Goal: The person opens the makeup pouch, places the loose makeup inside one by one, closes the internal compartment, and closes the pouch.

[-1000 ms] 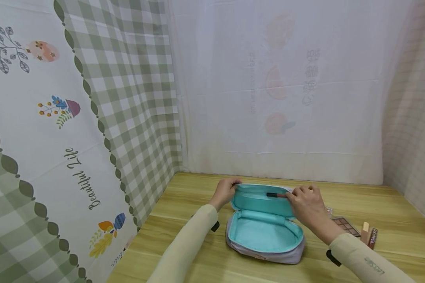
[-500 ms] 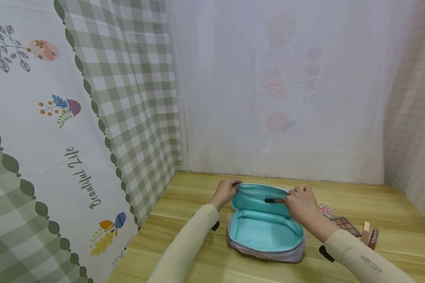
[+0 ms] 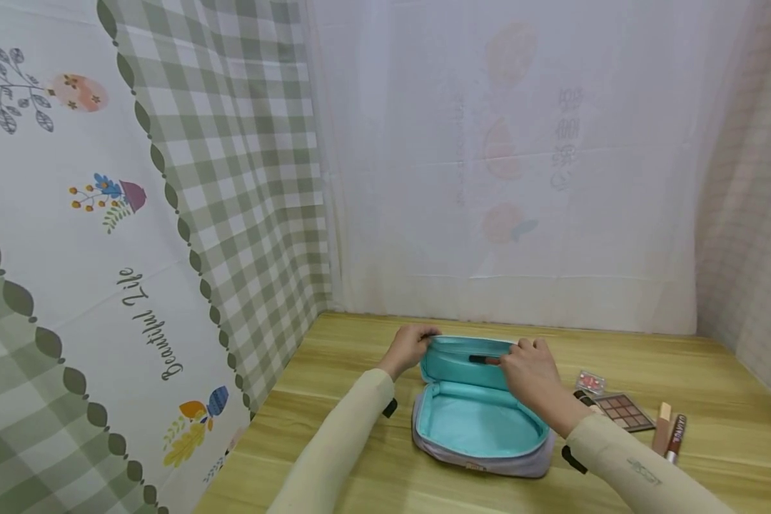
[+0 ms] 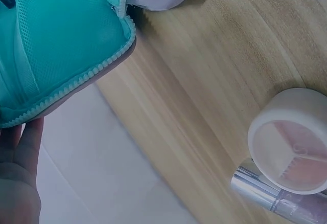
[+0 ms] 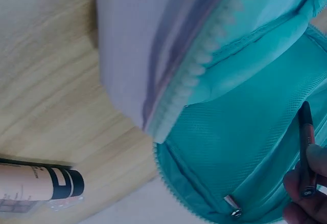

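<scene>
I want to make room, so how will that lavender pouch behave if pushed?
The pouch will probably slide without tipping, since it sits low and wide. Its walls stand upright, suggesting fairly firm sides. The raised lid may flop if the left hand lets go.

Open turquoise-lined pouch (image 3: 517,465) on a wood-grain worktop (image 3: 353,357). The left hand (image 3: 410,351) grips the rim of the raised lid (image 3: 450,369); the right hand (image 3: 532,370) holds a slim dark-tipped tube (image 3: 484,359) before its lining. Right: brown-panned palette (image 3: 625,412), gold-capped tube (image 3: 662,430), dark-red tube (image 3: 677,437).
</scene>
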{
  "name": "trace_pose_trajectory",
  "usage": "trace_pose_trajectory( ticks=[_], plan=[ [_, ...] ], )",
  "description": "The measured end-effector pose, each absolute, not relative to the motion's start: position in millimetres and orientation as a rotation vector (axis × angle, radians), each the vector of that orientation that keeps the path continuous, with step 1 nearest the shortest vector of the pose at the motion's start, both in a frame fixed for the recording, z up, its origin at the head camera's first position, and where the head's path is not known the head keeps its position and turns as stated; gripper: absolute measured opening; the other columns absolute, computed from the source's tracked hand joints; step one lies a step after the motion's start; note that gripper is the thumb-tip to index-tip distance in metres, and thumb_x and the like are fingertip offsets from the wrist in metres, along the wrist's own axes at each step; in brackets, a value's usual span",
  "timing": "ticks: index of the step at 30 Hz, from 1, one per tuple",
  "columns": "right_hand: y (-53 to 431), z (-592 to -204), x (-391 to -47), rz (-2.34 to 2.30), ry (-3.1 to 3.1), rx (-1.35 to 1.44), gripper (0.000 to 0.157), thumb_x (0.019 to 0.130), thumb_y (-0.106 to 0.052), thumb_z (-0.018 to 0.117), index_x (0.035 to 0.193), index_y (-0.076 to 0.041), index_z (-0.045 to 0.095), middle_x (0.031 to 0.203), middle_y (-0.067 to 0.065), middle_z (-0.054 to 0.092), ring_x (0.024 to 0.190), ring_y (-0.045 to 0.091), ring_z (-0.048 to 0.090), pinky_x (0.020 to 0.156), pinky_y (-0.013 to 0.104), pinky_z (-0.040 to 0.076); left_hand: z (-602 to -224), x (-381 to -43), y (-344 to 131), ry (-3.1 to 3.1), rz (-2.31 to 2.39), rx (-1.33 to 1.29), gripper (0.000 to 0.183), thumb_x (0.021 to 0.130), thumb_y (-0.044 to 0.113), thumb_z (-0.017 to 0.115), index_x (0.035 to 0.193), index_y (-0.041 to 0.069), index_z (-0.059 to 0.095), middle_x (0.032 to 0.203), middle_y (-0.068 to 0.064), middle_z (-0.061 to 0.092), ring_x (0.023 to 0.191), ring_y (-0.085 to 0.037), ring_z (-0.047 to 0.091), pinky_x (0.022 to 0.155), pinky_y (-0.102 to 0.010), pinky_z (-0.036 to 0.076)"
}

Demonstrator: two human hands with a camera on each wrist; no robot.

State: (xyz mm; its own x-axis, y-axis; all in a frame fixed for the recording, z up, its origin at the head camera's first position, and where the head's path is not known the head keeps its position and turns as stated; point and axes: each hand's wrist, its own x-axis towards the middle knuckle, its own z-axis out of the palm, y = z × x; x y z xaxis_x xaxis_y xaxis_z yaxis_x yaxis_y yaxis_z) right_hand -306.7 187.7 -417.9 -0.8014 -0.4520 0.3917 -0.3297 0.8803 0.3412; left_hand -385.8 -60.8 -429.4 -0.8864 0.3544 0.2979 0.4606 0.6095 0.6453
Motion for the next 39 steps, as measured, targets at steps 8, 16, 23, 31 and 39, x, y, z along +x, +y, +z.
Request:
trace_pose_trajectory(
  ticks=[8,16,23,31,39],
  plan=[
    [173,-415,-311,-0.427,-2.659,0.598,0.026,0.094,-0.006,0.065,0.071,-0.019,0.068,0.067,0.001,0.051,0.068,0.021,0.040,0.066,0.036,0.029,-430,-388,-63,-2.699,-1.167,-0.707,0.026,0.099,-0.001,0.055,0.113,0.010,0.074,0.116,-0.002,0.070,0.109,-0.017,0.064,0.088,-0.028,0.053],
    [171,-421,-314,-0.423,-2.641,0.656,0.022,0.093,-0.009,0.067,0.076,-0.022,0.073,0.067,-0.001,0.057,0.066,0.019,0.039,0.064,0.035,0.028,-427,-389,-58,-2.710,-1.105,-0.638,0.026,0.100,0.000,0.055,0.114,0.009,0.074,0.114,-0.003,0.071,0.108,-0.018,0.065,0.089,-0.028,0.054],
    [176,-419,-308,-0.411,-2.556,0.693,0.018,0.091,-0.013,0.069,0.080,-0.024,0.077,0.056,-0.004,0.043,0.061,0.016,0.031,0.061,0.032,0.021,-425,-390,-53,-2.732,-1.068,-0.606,0.025,0.100,0.000,0.055,0.114,0.007,0.074,0.115,-0.005,0.071,0.107,-0.019,0.065,0.088,-0.029,0.054],
    [201,-405,-306,-0.193,-2.262,0.682,0.009,0.080,-0.019,0.083,0.086,-0.015,0.077,0.076,0.004,0.067,0.073,0.026,0.060,0.062,0.041,0.043,-429,-391,-54,-2.731,-1.049,-0.611,0.024,0.099,-0.001,0.056,0.114,0.006,0.074,0.114,-0.005,0.071,0.108,-0.020,0.065,0.088,-0.028,0.054],
    [234,-392,-316,-0.112,-2.132,0.776,0.017,0.071,-0.019,0.085,0.085,-0.013,0.078,0.082,0.005,0.071,0.078,0.031,0.063,0.063,0.045,0.040,-424,-391,-52,-2.757,-1.055,-0.593,0.025,0.100,0.000,0.055,0.115,0.007,0.073,0.116,-0.005,0.071,0.110,-0.020,0.064,0.089,-0.029,0.054]
  ],
)
